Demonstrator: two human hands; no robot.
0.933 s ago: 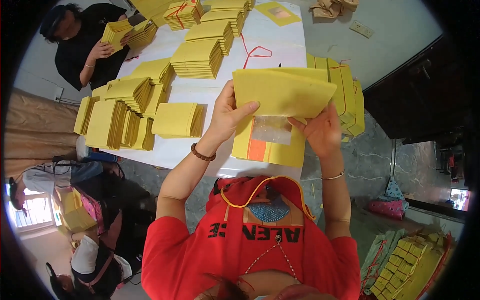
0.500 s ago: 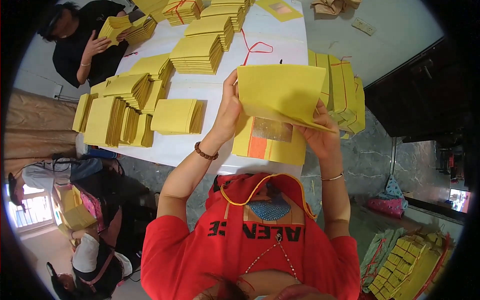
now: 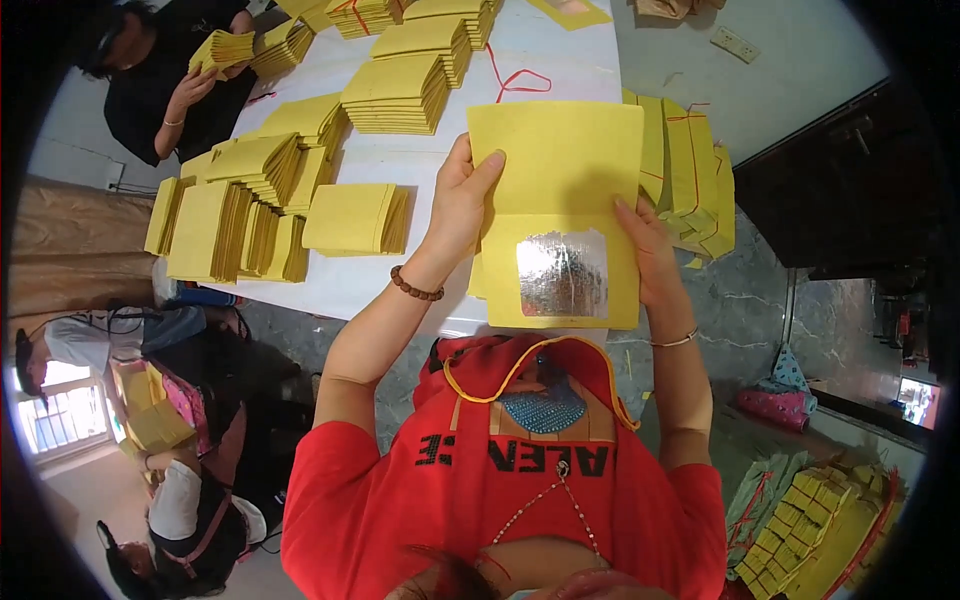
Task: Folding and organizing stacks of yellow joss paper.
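Observation:
A yellow paper sheet (image 3: 555,155) is held up before me, opened out, with a crease across its middle. Its lower part carries a shiny silver foil patch (image 3: 563,275). My left hand (image 3: 466,195) grips the left edge, thumb lying on the front. On the opposite edge, my right hand (image 3: 648,245) pinches the sheet, its thumb also in front and the other fingers partly hidden behind. Beneath, a sliver of more yellow paper (image 3: 477,280) shows at the table's near edge; the rest is covered by the sheet.
Several stacks of folded yellow paper (image 3: 395,95) stand on the white table (image 3: 390,160), with a red string (image 3: 523,80) beyond my sheet. Tied yellow bundles (image 3: 690,165) sit right of the table. A co-worker (image 3: 180,85) handles yellow paper at the far left; others work lower left.
The sheet, folded and tilted before, now stands opened out with its silver patch facing me. My right hand has risen slightly along its edge. The paper beneath has become mostly hidden.

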